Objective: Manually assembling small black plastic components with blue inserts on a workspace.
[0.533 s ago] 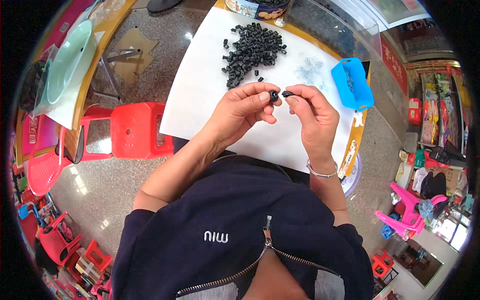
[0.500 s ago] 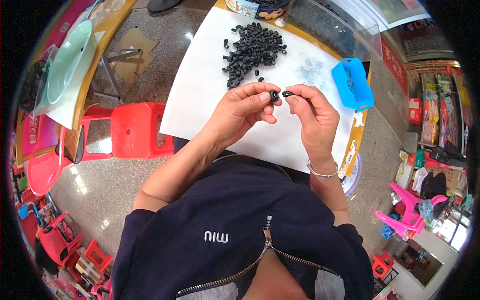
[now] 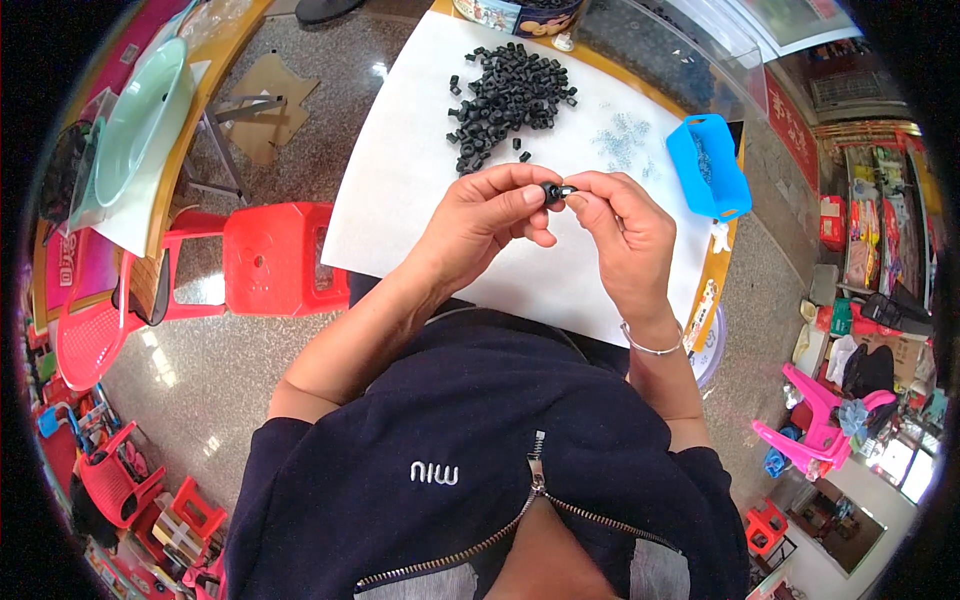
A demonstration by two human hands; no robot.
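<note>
Above the white table top (image 3: 400,190), both hands meet. My left hand (image 3: 492,205) pinches a small black plastic barrel-shaped part (image 3: 551,193) between thumb and forefinger. My right hand (image 3: 625,225) is closed at the fingertips on a smaller black piece (image 3: 567,190) with a bright glint. The two pieces touch or nearly touch; whether one sits inside the other I cannot tell. Beyond my left hand lies a pile of similar small black parts (image 3: 515,95), with a few loose ones at its edge. A scatter of tiny greyish-blue bits (image 3: 622,138) lies beyond my right hand.
A blue plastic basket (image 3: 733,185) with more tiny bits stands at the table's right edge. A round tin (image 3: 520,18) and a clear bin (image 3: 670,50) are at the far edge. Red stools (image 3: 262,258) stand to the left, near a table with a pale green basin (image 3: 150,120).
My right hand has brought its small piece leftward to the black barrel-shaped part; the gap between them has closed. My left hand has hardly moved.
</note>
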